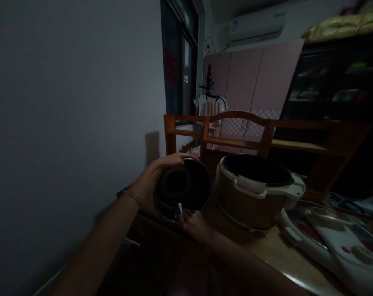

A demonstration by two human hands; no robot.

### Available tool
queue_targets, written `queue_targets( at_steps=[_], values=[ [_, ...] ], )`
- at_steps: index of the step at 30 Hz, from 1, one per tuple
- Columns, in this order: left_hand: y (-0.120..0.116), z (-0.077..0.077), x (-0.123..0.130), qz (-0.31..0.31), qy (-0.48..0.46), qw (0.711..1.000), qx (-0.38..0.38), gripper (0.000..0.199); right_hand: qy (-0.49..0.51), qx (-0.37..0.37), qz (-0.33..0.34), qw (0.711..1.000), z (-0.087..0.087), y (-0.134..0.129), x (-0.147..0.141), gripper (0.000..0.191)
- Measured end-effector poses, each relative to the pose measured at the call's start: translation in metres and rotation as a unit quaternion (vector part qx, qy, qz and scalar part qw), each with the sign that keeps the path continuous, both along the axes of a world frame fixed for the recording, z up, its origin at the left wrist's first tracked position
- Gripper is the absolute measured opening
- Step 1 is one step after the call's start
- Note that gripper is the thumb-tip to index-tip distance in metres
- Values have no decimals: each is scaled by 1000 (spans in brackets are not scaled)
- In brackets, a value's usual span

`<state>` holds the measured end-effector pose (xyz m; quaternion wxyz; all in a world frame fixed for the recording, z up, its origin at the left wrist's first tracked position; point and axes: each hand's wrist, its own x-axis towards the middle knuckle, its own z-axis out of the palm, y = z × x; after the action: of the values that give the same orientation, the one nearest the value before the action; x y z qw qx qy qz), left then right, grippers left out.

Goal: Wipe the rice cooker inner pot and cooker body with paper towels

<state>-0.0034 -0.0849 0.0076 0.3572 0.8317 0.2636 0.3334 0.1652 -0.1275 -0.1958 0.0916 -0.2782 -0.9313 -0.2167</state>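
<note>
Pot (199, 185): at the table's (272, 244) left end, tipped, mouth facing the wearer, axis running back toward the shelf (236, 142).
Left hand (171, 161): grasping the upper rim.
Right hand (195, 226): pinching a small white thing (180, 208) by the lower rim.
Edges: wall (81, 82) leftward.
Room: narrow gap before the cooker (248, 207).

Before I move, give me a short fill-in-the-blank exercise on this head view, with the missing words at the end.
1. The hand at the upper rim of the dark pot is the person's ____ hand.
2. The small item in the other hand is ____ in colour.
3. In this view, the cooker stands to the ____ of the dark pot.

Missing words: left; white; right.
</note>
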Motion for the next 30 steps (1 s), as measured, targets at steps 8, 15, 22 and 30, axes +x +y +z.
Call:
queue_targets(
  at_steps=[8, 15, 22, 30],
  values=[
    [-19, 6, -7, 19, 29, 999, 15, 59, 69, -66, 6, 995, -8, -4, -26, 47],
    [53, 23, 12, -1, 146, 988, 42, 60, 210, -135, -17, 968, -23, 6, -36, 59],
    [102, 21, 13, 4, 150, 986, 70, 63, 247, -141, -18, 959, -25, 4, -45, 53],
    [38, -4, -25, 265, 50, 946, 181, 59, 299, -163, -46, 939, -16, 2, -51, 48]
  ],
)
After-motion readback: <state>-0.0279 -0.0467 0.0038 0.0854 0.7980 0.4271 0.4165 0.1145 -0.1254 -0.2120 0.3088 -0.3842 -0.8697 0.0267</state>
